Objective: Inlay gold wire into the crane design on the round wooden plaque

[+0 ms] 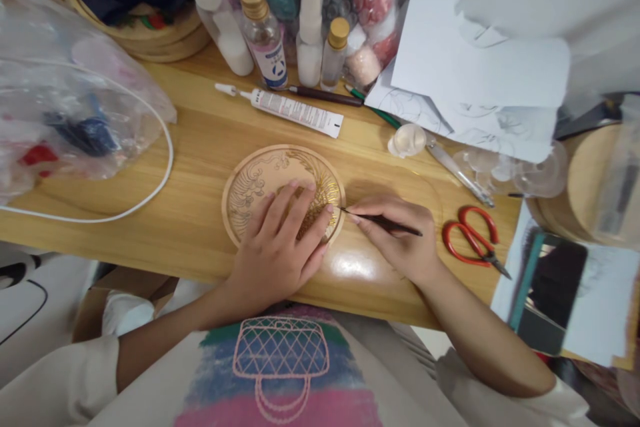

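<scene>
A round wooden plaque (231, 195) lies on the table, with a carved-looking line pattern and gold wire (327, 188) along its right part. My left hand (280, 240) rests flat across it, fingers stretched out, hiding its lower middle. Just right of the plaque, my right hand (400, 230) is closed around slim dark tweezers (385, 220). Their tip meets the plaque's right edge, close to my left index fingertip. A faint thin strand curves over the table behind my right hand.
Red-handled scissors (473, 240) lie right of my right hand, near a phone (553, 293). Behind the plaque are a white glue tube (297, 110), several bottles (265, 40) and papers (480, 73). A plastic bag (75, 93) and white cable (167, 167) occupy the left.
</scene>
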`<act>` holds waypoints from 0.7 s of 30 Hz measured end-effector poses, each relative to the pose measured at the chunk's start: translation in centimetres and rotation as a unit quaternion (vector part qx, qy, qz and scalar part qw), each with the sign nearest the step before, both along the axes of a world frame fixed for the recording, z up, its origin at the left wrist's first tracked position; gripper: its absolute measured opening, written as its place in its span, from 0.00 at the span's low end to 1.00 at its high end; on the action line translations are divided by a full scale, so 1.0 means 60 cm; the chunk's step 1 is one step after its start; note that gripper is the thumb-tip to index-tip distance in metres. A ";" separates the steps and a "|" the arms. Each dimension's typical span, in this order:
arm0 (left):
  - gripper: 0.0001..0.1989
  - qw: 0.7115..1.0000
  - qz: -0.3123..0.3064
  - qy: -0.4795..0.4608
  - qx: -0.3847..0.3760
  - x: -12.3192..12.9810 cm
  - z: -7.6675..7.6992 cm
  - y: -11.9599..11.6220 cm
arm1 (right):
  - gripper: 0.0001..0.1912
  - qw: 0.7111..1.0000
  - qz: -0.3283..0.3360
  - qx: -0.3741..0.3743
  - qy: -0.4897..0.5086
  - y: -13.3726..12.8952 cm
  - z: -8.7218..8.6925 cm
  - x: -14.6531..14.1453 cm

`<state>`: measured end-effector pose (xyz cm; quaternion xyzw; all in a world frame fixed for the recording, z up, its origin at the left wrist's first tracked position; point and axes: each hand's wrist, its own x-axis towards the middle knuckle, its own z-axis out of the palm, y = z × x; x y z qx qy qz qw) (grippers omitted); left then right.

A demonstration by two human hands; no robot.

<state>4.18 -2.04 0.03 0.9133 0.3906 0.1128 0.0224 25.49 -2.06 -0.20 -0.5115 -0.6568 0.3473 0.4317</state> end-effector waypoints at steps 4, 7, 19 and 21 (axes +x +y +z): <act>0.22 1.000 0.001 0.001 -0.003 0.000 0.001 -0.001 | 0.07 1.000 -0.001 -0.006 -0.001 -0.001 0.001 -0.001; 0.22 1.000 0.000 0.001 -0.010 0.000 0.001 -0.001 | 0.07 1.000 0.000 -0.014 -0.005 -0.002 0.002 -0.002; 0.22 1.000 0.001 -0.007 0.003 0.000 -0.001 0.000 | 0.07 1.000 -0.003 -0.016 0.000 -0.003 0.001 -0.001; 0.22 1.000 0.002 -0.009 -0.003 -0.001 -0.001 -0.001 | 0.05 0.999 -0.021 -0.030 0.017 -0.003 0.001 -0.003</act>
